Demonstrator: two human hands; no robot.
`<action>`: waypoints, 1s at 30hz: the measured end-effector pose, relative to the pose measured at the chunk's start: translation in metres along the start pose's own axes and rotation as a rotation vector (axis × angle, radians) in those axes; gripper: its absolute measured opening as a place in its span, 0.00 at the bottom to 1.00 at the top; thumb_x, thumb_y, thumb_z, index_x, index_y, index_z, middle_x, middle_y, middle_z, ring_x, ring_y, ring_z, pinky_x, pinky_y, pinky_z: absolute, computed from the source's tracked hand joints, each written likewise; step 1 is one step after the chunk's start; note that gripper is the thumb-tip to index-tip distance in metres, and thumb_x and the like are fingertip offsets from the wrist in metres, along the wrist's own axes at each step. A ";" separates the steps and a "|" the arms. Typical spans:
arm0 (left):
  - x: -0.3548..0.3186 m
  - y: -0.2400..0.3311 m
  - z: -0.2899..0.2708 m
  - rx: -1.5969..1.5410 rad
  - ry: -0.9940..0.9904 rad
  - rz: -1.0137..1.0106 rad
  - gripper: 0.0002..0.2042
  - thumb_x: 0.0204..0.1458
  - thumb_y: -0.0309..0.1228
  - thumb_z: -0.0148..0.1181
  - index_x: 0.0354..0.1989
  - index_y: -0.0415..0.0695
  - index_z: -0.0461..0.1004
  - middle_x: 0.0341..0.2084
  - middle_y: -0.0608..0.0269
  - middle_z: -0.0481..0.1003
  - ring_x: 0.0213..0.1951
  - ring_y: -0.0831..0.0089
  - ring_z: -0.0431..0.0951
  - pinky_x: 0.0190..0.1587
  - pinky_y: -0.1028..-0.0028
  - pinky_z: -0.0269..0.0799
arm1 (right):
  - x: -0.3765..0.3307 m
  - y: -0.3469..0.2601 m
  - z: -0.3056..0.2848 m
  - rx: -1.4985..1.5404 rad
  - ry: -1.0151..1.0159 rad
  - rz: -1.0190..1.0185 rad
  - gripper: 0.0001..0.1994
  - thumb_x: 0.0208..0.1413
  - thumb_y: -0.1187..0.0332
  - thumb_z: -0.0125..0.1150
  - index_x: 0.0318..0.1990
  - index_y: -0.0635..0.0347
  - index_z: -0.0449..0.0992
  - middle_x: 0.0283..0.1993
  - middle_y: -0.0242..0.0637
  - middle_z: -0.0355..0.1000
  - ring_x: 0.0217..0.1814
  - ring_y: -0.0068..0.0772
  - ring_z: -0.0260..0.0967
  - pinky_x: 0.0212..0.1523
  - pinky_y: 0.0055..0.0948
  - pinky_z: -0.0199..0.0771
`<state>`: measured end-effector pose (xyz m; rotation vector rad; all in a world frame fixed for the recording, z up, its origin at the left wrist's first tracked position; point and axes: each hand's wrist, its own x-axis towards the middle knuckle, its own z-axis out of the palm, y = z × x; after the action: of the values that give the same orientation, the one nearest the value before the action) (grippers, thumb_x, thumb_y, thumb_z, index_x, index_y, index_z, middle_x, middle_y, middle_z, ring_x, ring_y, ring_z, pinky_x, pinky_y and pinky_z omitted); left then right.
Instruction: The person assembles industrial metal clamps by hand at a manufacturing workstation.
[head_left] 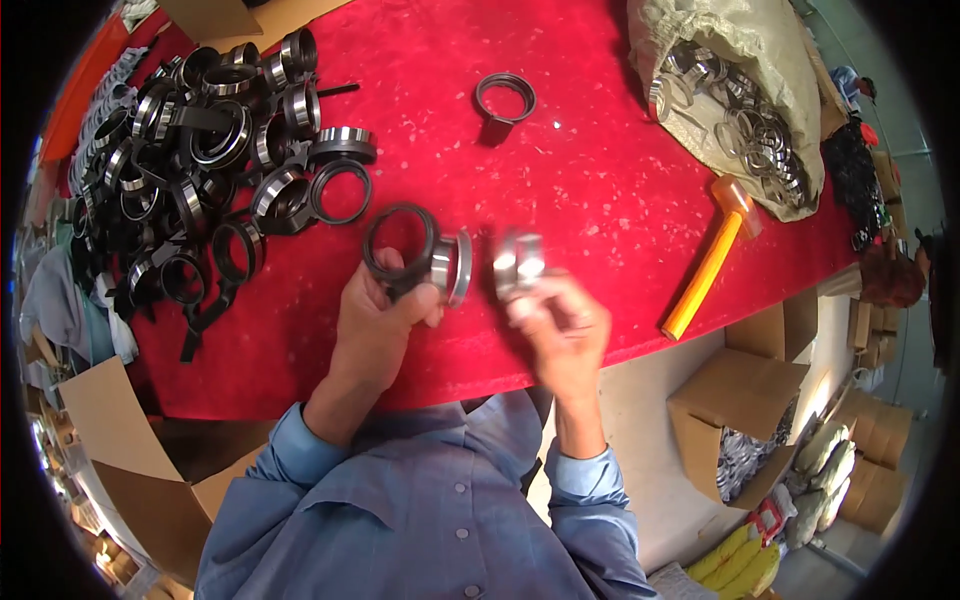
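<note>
My left hand [375, 315] grips a black plastic ring [398, 245] together with a shiny metal ring [453, 266], both held upright over the red table [580, 190]. Just to the right, my right hand [560, 320] pinches another shiny metal ring [518, 262] in its fingertips, a small gap away from the left hand's parts. Both hands hover near the table's front edge. Blue shirt sleeves cover my forearms.
A large heap of black and metal rings [200, 160] fills the table's left side. One black ring [504, 97] lies alone at the middle back. A sack of metal rings [740, 100] and an orange-handled mallet [710, 260] lie at right. Cardboard boxes [740, 410] stand on the floor.
</note>
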<state>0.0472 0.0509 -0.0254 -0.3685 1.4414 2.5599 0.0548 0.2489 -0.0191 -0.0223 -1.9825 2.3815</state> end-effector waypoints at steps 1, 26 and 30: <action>0.000 0.001 -0.004 -0.001 0.005 0.000 0.15 0.52 0.18 0.63 0.41 0.44 0.62 0.33 0.58 0.76 0.29 0.74 0.76 0.35 0.73 0.73 | 0.006 -0.005 -0.004 -0.141 0.103 -0.090 0.04 0.54 0.79 0.65 0.35 0.69 0.76 0.33 0.35 0.73 0.37 0.24 0.71 0.38 0.23 0.71; -0.021 0.013 -0.003 -0.054 -0.378 -0.004 0.26 0.47 0.23 0.72 0.46 0.46 0.57 0.34 0.60 0.73 0.35 0.74 0.77 0.32 0.76 0.73 | -0.009 -0.012 -0.011 0.294 -0.277 0.180 0.17 0.66 0.66 0.58 0.57 0.67 0.72 0.45 0.47 0.77 0.41 0.33 0.79 0.40 0.27 0.79; -0.019 0.012 -0.001 -0.081 -0.388 0.005 0.25 0.48 0.24 0.72 0.46 0.46 0.58 0.34 0.59 0.74 0.35 0.73 0.77 0.36 0.76 0.74 | -0.015 -0.011 -0.015 0.206 -0.236 0.128 0.15 0.61 0.74 0.63 0.54 0.67 0.73 0.47 0.51 0.77 0.44 0.34 0.79 0.39 0.28 0.79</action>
<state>0.0615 0.0430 -0.0103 0.1184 1.2005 2.5157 0.0710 0.2652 -0.0116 0.1500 -1.8631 2.7752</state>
